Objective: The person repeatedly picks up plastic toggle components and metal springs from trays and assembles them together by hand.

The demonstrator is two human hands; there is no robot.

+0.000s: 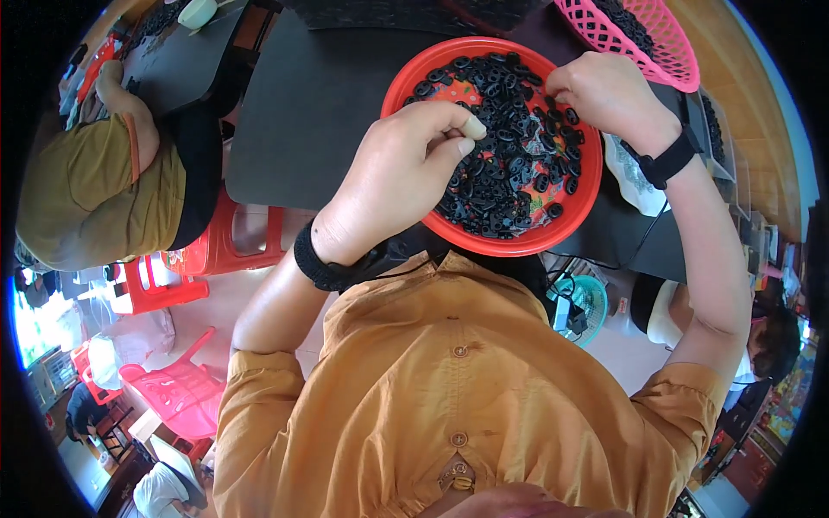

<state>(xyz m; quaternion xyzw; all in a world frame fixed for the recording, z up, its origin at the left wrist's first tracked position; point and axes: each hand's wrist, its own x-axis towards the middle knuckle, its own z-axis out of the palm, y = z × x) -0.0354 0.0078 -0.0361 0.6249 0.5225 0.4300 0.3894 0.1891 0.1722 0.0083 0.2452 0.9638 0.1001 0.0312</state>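
Note:
A round red tray [591,194] with a patterned floor stands on the dark table, strewn with small black oval pieces [505,99] that look like plastic, some with holes. Over its left part hangs my left hand [401,160], thumb and forefinger pinched together; whatever may be between the tips is too small to make out. My right hand [609,95] reaches over the far right rim. Its fingers are curled down near several black pieces, and the fingertips are partly hidden. Both wrists wear black bands.
A pink basket [682,65] holding more dark pieces stands at the far right. Beside the tray lies a white, wavy-edged dish or sheet [635,177]. A thin cable runs from each wristband. At the left, another person sits by a second table [186,60]. Below are red stools and a teal basket [591,315].

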